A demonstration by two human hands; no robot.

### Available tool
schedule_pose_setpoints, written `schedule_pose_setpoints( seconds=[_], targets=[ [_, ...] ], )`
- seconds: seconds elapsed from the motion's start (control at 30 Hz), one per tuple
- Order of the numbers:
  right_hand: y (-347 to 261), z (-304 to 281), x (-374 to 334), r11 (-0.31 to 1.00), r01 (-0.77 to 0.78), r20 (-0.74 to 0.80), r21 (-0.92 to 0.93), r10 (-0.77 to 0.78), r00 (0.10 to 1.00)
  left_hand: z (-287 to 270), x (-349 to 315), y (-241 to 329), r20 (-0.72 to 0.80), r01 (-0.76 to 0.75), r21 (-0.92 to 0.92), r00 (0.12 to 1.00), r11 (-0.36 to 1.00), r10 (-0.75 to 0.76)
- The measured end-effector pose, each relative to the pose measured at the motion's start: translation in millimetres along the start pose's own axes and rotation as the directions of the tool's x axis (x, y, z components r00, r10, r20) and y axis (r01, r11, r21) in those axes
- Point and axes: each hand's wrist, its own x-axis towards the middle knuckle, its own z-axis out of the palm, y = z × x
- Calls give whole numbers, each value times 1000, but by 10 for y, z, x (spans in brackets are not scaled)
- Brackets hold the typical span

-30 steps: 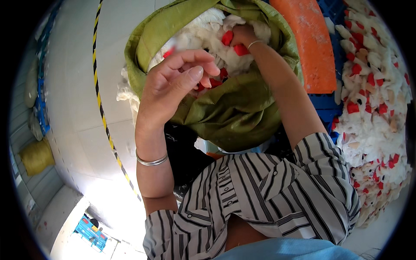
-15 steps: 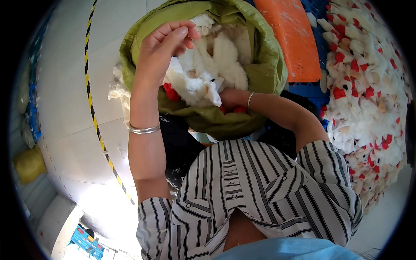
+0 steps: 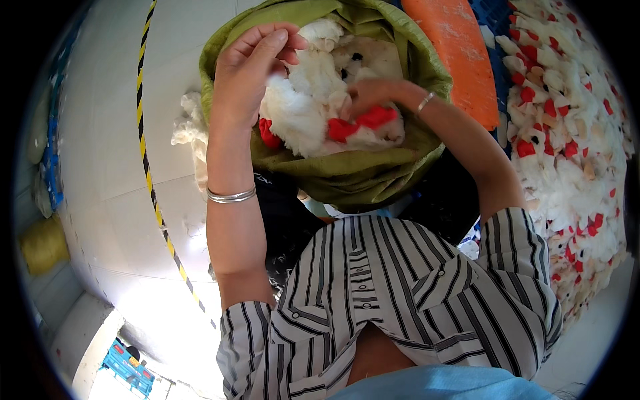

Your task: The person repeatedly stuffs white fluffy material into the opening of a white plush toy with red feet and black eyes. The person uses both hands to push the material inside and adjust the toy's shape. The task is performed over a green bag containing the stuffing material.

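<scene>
A green fabric sack [image 3: 437, 70], its mouth wide and round, holds several white plush toy pieces [image 3: 293, 113]. My left hand [image 3: 257, 60] is raised over its left side, thumb against curled fingers; anything in the pinch is too small to make out. My right hand [image 3: 377, 95] reaches in from the right, low over the plush, its fingers smeared by motion. Just below those fingers lies a red bow-like piece [image 3: 360, 125] on white fur. Dark round spots like eyes show on a plush piece [image 3: 373, 59] behind the hand. Another red piece [image 3: 269, 133] pokes out at the left.
At right rises a big heap of white plush pieces with red parts [image 3: 553, 133]. An orange sheet [image 3: 453, 60] lies between heap and sack. White fluffy material [image 3: 190, 123] hangs by the sack's left side. Yellow-black striped tape [image 3: 145, 160] runs along the floor [image 3: 100, 167].
My right hand has come up from under the plush and moved farther into the sack. The red bow-like piece and dark eye spots now show. My left hand keeps its pinch, almost still.
</scene>
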Motion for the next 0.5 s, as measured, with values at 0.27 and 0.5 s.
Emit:
schedule_pose_setpoints(
  seconds=[0.27, 0.5],
  targets=[
    [289, -123, 1838, 953, -301, -692, -41, 191, 696, 68, -87, 66, 2, 31, 15, 1000, 999, -31],
    [548, 214, 1951, 987, -155, -861, -32, 51, 505, 185, -145, 90, 3, 65, 11, 998, 998, -65]
  ],
)
